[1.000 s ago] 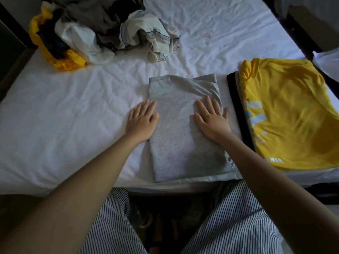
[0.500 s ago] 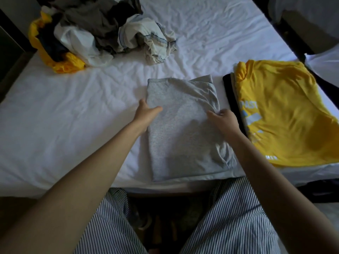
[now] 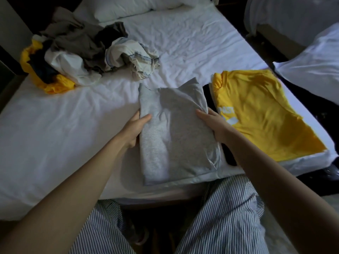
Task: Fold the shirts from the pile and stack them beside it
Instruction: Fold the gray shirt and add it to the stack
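While left hand (image 3: 134,130) and right hand (image 3: 213,125) grip it, grey shirt (image 3: 176,140) is folded

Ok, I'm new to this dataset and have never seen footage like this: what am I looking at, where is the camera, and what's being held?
There is no machine here. A person works with bare hands, and the one camera sits on their head, looking forward and down, so both arms reach in from the bottom edge. The surface is a bed with a white sheet. At its far left lies an unfolded pile of clothes. To the right, a folded yellow shirt lies on top of other folded clothes. Between them is a folded grey shirt. The left hand grips its left edge and the right hand its right edge, thumbs on top. It probably goes onto the yellow one next. The striped cloth at the bottom is the person's trousers.
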A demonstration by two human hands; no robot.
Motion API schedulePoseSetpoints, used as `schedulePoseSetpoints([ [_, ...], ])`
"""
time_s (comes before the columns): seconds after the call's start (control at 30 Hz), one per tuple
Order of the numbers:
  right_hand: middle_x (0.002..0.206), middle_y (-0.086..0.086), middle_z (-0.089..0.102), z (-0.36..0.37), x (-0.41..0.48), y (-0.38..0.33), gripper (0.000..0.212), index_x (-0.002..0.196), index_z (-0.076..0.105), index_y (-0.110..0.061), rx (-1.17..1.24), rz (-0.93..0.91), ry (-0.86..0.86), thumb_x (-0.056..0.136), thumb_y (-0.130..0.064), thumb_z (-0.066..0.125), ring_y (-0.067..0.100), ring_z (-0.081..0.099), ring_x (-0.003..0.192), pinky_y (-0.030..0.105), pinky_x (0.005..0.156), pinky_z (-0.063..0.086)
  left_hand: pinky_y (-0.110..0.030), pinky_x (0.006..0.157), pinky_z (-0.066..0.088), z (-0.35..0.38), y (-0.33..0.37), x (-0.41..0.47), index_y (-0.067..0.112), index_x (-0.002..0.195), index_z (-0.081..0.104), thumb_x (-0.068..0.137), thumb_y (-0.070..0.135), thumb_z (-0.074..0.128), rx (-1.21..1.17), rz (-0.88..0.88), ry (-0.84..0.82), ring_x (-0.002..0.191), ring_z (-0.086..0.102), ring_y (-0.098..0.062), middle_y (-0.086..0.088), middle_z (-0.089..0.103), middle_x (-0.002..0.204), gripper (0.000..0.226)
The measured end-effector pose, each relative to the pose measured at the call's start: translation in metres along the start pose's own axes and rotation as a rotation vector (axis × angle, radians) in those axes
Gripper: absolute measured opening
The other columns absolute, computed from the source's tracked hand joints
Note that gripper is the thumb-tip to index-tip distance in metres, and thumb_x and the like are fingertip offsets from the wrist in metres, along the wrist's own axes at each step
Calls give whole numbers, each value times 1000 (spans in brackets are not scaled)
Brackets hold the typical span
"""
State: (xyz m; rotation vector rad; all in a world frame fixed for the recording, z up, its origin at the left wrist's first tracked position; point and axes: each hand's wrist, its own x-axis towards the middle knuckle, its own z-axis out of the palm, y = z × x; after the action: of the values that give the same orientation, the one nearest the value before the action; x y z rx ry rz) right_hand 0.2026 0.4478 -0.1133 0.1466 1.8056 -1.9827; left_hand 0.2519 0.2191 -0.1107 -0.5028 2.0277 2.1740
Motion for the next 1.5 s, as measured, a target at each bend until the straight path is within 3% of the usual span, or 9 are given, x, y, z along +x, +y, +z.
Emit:
schedulePoseSetpoints([
  [0.2, 75, -5, 72, -50, -23, -40, 13, 106, 58, -22, 47, -48, -16, 97, -20, 50, 6, 68, 64, 21, 55, 55, -35, 82, 55, 42, 41, -14, 29, 123, 48, 100, 15, 43, -136, 57, -122, 95, 66, -17, 0, 65, 109, 27],
  [0.53, 88, 1, 71, -172, -40, -112, 15, 106, 58, -23, -40, -48, 56, 96, -28, 48, 10, 69, 70, 22, 57, 55, -32, 79, 58, 159, 70, 20, 25, 122, 54, 101, 17, 39, -363, 81, -332, 93, 69, -17, 0, 71, 104, 27],
  [0.63, 76, 0, 73, -201, -30, -107, 21, 107, 58, -17, -73, 28, 86, 98, -30, 45, 9, 70, 66, 21, 53, 55, -30, 70, 58, 194, 53, 42, 24, 123, 52, 101, 17, 39, -355, 26, -271, 81, 70, -13, 0, 69, 100, 26],
  [0.73, 92, 6, 70, -223, -23, -66, 32, 120, 53, -6, -258, 90, 87, 100, -28, 41, 8, 69, 71, 20, 60, 56, -26, 61, 57, 215, -1, 44, 18, 137, 42, 101, 19, 41, -257, -146, -177, 78, 67, -12, -2, 64, 106, 36],
  [0.9, 86, 3, 69, -230, -28, -50, 15, 96, 59, -13, -306, 65, 77, 96, -25, 51, 10, 68, 74, 25, 68, 56, -24, 61, 57, 210, -37, 40, 9, 131, 50, 100, 21, 42, -420, -226, -90, 84, 68, -14, -7, 65, 110, 34],
  [1.07, 107, 6, 65, -231, -38, -40, 35, 115, 58, -11, -610, 76, 139, 85, -25, 69, 20, 63, 98, 37, 91, 51, -20, 59, 52, 207, -40, 22, 18, 95, 60, 97, 11, 49, -43, -140, -42, 77, 65, -9, -2, 67, 95, 12],
  [1.2, 89, 7, 65, -233, -46, -53, 22, 106, 59, -10, -528, -43, 295, 86, -11, 66, 19, 61, 76, 30, 70, 53, -24, 66, 52, 218, -28, 14, 13, 101, 54, 96, 7, 50, 75, -36, -60, 81, 62, -13, -2, 64, 95, 9],
  [1.33, 87, 5, 59, -244, -60, -49, 22, 105, 54, -12, -580, -52, 352, 86, -9, 66, 16, 56, 72, 21, 56, 48, -46, 88, 53, 235, -37, 6, 20, 88, 55, 93, 7, 54, 174, -52, -62, 100, 63, -30, -10, 65, 103, 14],
  [1.5, 127, 20, 54, -235, -56, -33, 55, 133, 44, -12, -908, -25, 433, 86, -32, 65, 36, 55, 110, 43, 95, 44, -51, 88, 51, 235, -41, 7, 12, 99, 52, 86, 13, 62, 323, -7, 38, 98, 62, -33, -14, 64, 104, 17],
])
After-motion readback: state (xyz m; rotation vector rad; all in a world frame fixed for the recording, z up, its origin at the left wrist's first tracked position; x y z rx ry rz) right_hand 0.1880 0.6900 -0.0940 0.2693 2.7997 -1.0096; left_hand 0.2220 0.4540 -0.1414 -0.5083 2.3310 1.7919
